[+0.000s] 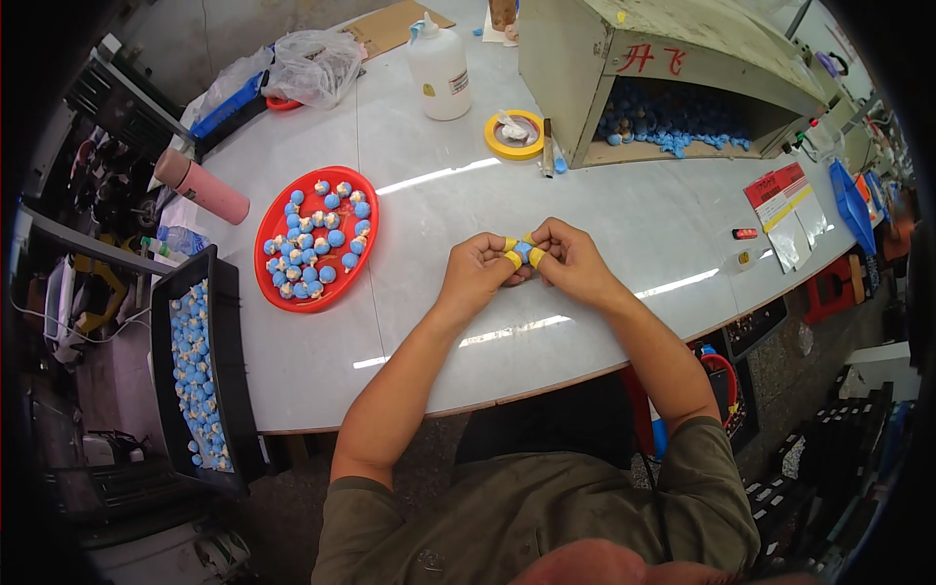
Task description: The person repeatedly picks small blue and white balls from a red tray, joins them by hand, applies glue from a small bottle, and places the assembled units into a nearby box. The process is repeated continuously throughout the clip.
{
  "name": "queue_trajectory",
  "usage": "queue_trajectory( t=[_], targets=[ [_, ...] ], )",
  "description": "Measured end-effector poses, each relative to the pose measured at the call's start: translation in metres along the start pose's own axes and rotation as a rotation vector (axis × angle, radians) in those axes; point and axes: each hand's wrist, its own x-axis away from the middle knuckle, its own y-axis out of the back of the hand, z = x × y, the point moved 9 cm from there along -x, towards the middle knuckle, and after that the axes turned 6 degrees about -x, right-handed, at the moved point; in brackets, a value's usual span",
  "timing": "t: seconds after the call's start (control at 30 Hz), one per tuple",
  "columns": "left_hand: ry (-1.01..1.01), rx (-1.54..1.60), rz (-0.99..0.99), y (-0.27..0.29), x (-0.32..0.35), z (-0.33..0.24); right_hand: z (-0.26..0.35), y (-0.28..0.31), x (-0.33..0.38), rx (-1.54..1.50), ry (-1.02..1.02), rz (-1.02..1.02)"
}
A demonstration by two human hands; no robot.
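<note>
Head cam, single fisheye view, steep look-down over white table from close above, edges bent.

A long white counter with a curved front edge reflects streaks of overhead light. Below it lies a grey concrete floor, with a red stool at the right and cluttered shelving at the left.

blue piece: mostly hidden by fingers, shape untellable | wooden box: far end cut off | box contents: partly shadowed
</note>
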Motion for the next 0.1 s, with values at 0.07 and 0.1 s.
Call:
queue_trajectory(
  t=[0.07,0.1],
  targets=[
    [-0.021,0.012,0.007,0.0006,-0.0012,0.0024,-0.0012,-0.0006,-0.0006,0.017,0.030,0.016],
    [-0.037,0.027,0.012,0.0008,-0.0018,0.0045,-0.0007,-0.0012,-0.0010,0.025,0.050,0.023]
  ],
)
